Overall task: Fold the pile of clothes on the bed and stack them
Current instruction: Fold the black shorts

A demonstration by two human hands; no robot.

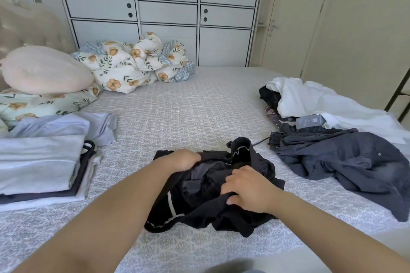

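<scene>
Bed: open room beyond garment

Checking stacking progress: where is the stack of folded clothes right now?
In the head view, the stack of folded pale-blue and dark clothes sits on the bed's left side, below the floral pillow, left of the crumpled black garment.

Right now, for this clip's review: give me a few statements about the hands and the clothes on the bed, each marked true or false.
1. Both hands grip the black garment. True: left hand, right hand.
2. The folded stack lies to the person's right. False: it lies to the left.
3. A white garment tops the unfolded pile on the right. True.
4. The black garment is already folded flat. False: it is crumpled.
5. The floral quilt is spread across the bed. False: it is bunched at the far side.
</scene>
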